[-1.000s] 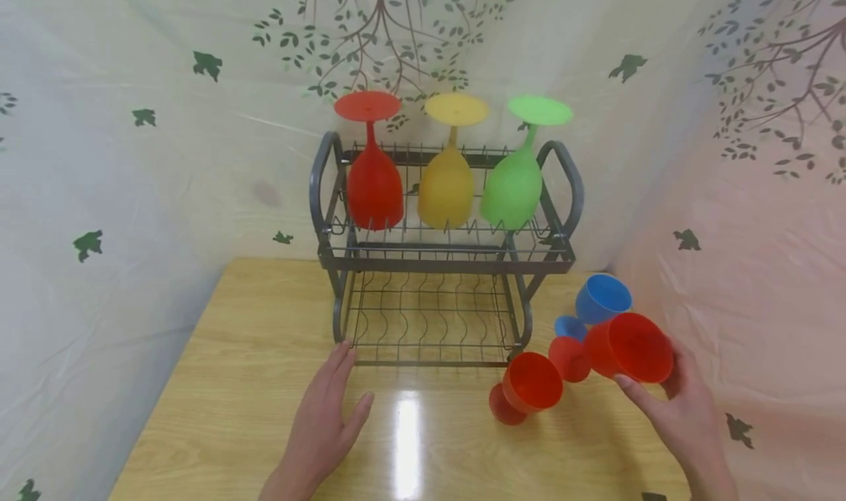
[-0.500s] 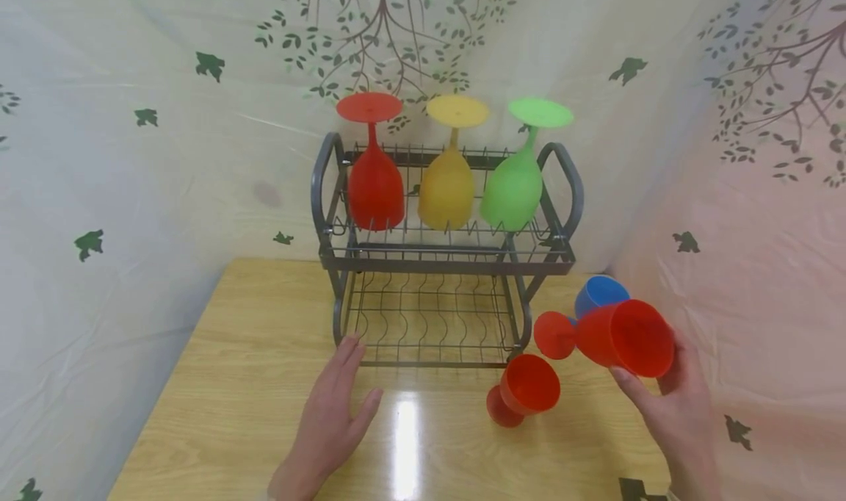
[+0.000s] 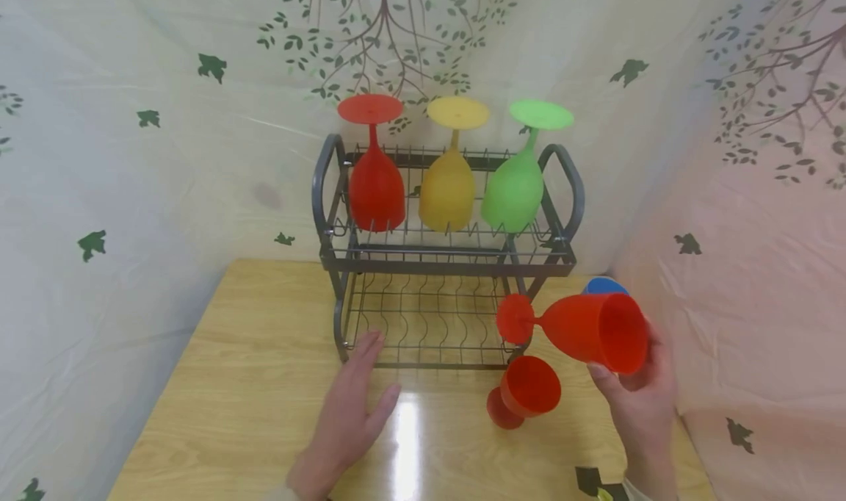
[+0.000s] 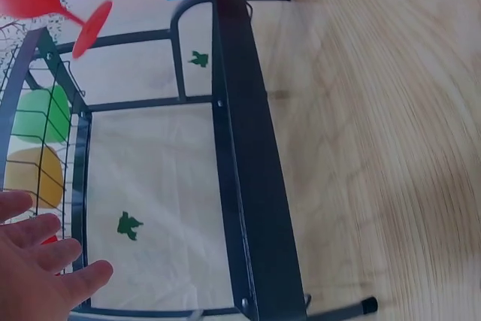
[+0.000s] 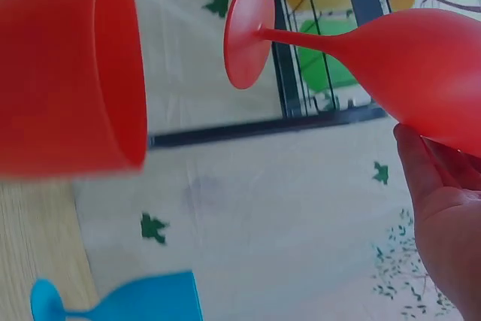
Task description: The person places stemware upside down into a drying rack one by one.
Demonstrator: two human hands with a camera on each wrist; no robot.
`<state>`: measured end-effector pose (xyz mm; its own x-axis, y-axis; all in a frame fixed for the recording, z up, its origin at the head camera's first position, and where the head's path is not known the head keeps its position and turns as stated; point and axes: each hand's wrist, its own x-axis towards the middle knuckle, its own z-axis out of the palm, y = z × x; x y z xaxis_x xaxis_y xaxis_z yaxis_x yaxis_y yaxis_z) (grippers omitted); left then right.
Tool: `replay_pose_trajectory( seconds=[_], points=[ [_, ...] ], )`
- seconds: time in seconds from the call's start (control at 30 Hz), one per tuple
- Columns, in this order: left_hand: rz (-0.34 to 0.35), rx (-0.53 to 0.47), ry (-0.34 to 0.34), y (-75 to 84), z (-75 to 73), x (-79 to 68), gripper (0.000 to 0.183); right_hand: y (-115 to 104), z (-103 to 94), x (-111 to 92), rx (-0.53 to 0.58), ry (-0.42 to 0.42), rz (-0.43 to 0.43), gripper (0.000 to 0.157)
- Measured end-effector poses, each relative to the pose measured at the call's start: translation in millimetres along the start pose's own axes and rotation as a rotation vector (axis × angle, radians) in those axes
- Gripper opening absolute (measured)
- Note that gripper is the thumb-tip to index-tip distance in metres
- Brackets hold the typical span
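A patterned sheet (image 3: 198, 178) is hung behind a wooden table (image 3: 218, 398). On the table a dark two-tier rack (image 3: 449, 267) is placed, and in its upper tier an upturned red goblet (image 3: 377, 196), a yellow goblet (image 3: 447, 196) and a green goblet (image 3: 513, 196) are lined up. A tilted red goblet (image 3: 575, 328) is grasped by its bowl in the right hand (image 3: 641, 402), above the table. Nothing is held by the left hand (image 3: 350, 405), whose fingers are extended near the rack. Nearby, a standing red goblet (image 3: 531, 391) is seen; a blue goblet (image 3: 606, 286) is partly covered.
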<state>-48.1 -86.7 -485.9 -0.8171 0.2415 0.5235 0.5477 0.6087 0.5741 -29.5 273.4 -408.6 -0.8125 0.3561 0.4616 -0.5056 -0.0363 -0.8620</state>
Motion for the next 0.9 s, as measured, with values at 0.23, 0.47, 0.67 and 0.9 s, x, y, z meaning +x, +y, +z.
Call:
replay_pose_trajectory(
  seconds=[0.23, 0.47, 0.67, 0.9],
  points=[
    [-0.057, -0.061, -0.060, 10.6, 4.7, 7.1, 0.069, 9.0, 21.9, -7.3, 0.019, -0.022, 0.035, 0.072],
    [-0.078, -0.103, -0.043, 14.4, 6.6, 10.0, 0.068, 14.9, 46.9, -15.1, -0.003, -0.017, 0.115, 0.070],
    [-0.091, -0.131, -0.043, 15.9, 8.4, 9.9, 0.068, 23.2, 65.2, -23.0, 0.010, -0.050, 0.142, 0.068],
    [-0.084, -0.131, -0.026, 15.8, 7.2, 6.7, 0.068, 35.2, 80.5, -29.3, 0.083, -0.097, 0.157, 0.068]
  ],
)
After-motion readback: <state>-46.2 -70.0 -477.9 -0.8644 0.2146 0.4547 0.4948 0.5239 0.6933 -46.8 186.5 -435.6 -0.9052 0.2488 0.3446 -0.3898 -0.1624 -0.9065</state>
